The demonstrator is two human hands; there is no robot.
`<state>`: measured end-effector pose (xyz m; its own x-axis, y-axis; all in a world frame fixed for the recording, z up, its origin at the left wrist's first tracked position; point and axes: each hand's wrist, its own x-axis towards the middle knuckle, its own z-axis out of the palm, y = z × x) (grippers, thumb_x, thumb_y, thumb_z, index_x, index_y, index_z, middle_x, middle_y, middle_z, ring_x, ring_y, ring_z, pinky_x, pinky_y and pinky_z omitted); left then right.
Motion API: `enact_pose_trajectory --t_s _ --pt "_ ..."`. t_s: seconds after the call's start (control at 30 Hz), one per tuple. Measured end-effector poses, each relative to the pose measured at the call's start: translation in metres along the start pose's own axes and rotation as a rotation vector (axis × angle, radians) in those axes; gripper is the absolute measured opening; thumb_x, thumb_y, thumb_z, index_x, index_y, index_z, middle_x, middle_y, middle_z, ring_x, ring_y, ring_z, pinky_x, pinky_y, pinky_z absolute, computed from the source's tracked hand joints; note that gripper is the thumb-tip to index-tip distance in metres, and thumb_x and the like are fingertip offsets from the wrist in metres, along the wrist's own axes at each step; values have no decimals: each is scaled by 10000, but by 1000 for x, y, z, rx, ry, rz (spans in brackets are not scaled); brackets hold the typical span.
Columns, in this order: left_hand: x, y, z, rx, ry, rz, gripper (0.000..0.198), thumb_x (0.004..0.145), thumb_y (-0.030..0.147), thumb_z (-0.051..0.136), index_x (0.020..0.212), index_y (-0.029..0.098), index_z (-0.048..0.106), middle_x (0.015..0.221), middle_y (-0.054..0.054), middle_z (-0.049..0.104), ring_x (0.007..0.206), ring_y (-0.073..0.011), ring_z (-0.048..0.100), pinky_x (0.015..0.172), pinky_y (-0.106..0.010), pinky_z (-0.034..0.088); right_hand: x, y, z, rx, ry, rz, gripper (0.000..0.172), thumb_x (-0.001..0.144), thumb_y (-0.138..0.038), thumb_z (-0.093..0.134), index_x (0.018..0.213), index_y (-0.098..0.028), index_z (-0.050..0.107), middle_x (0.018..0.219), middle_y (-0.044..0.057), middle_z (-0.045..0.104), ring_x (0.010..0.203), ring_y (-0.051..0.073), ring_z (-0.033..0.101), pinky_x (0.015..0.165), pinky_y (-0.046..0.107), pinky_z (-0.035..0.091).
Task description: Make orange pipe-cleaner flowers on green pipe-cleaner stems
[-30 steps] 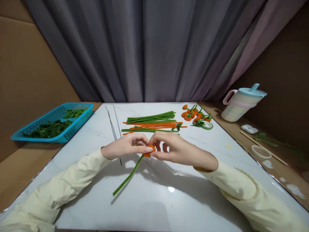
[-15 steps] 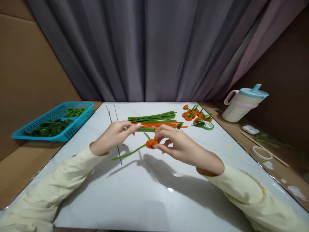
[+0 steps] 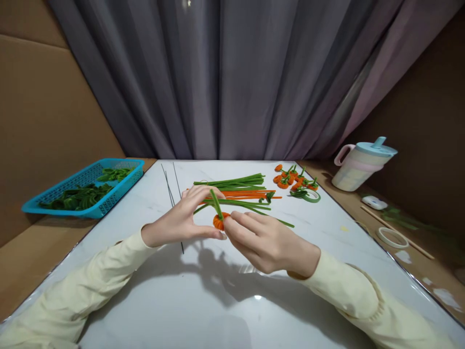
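Note:
A small pumpkin (image 3: 218, 222) of orange pipe cleaner, with a thick green stem pointing up, is pinched in the fingertips of my right hand (image 3: 263, 240). My left hand (image 3: 185, 215) curves around its left side, fingers apart, thumb stretched below it and index finger reaching beside the stem. Whether the left thumb touches the pumpkin I cannot tell. Behind the hands lie green pipe cleaners (image 3: 240, 182) and orange pipe cleaners (image 3: 243, 195). Finished-looking orange pumpkins (image 3: 290, 179) with green stems cluster at the back right, beside a roll of green tape (image 3: 311, 196).
Thin dark wires (image 3: 169, 184) lie left of the pipe cleaners on the white table (image 3: 174, 310). A blue basket (image 3: 101, 209) with green leaf-like pieces stands at the left. Along the right edge are a tumbler (image 3: 359, 167), a white case (image 3: 374, 202), a white ring (image 3: 392, 237) and a wooden stick (image 3: 417, 246).
My left hand has moved right and opened around the pumpkin. The pumpkin has turned in my right hand, so its stem now points up; the long green strand no longer hangs to the left.

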<state>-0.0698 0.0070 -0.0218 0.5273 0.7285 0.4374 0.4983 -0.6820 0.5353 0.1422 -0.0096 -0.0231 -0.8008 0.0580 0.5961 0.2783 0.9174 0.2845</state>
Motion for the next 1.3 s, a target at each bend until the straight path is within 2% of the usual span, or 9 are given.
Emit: enact_pose_trajectory --t_s 0.07,0.13,0.3,0.4,0.8,0.9,1.0,1.1,1.3 --pt "-1 -1 0 -10 -85 55 373 737 439 679 1034 226 606 1066 -75 657 1055 -246 556 976 -405 331 -2 1 2 -46 49 -89 257 924 -90 306 977 -83 558 936 146 637 796 204 612 508 311 465" --pt "-2 -2 0 -27 -92 109 285 780 410 646 998 226 638 995 -61 695 984 -225 603 955 -387 349 -3 3 4 -15 90 -89 243 926 -84 315 990 -91 549 940 138 641 800 191 616 524 299 485" --pt "-2 0 2 1 66 188 306 743 386 695 1000 227 641 862 -32 725 822 -190 652 972 -398 327 -6 14 6 324 163 189 171 897 -143 501 1068 -135 511 1006 114 600 952 176 587 750 305 553" --pt "-3 1 1 10 36 201 296 739 376 702 988 225 642 812 -24 725 796 -183 655 985 -405 314 -6 18 4 471 168 270 189 865 -151 570 1048 -153 523 995 94 579 930 151 578 752 274 550" --pt "-3 -4 2 -79 6 434 348 736 259 724 1044 166 591 718 -28 676 690 -155 584 803 -371 434 -5 13 1 462 49 171 118 897 -113 501 1005 -114 550 991 124 596 871 165 591 705 290 523" --pt "-3 -5 2 -79 4 453 346 740 257 720 1045 164 585 751 -43 676 715 -162 587 768 -361 443 -4 11 3 423 87 148 130 905 -104 487 1009 -103 565 968 121 605 802 149 592 654 275 514" --pt "-3 -4 1 -49 4 456 244 770 288 688 963 166 599 763 -51 681 729 -168 584 756 -359 442 -4 10 5 407 108 136 118 899 -100 500 987 -92 578 942 120 610 758 144 580 626 272 502" --pt "-3 -1 0 -23 -29 452 173 798 298 657 878 158 593 760 -51 679 731 -167 580 758 -357 437 -4 10 5 422 84 150 101 895 -105 509 947 -81 593 915 117 612 746 143 571 624 268 496" --pt "-2 3 0 8 -94 446 150 808 252 649 894 146 586 739 -48 667 695 -157 554 732 -342 432 -3 8 6 425 7 149 159 885 -46 458 923 -82 608 857 97 635 726 147 564 618 269 484"
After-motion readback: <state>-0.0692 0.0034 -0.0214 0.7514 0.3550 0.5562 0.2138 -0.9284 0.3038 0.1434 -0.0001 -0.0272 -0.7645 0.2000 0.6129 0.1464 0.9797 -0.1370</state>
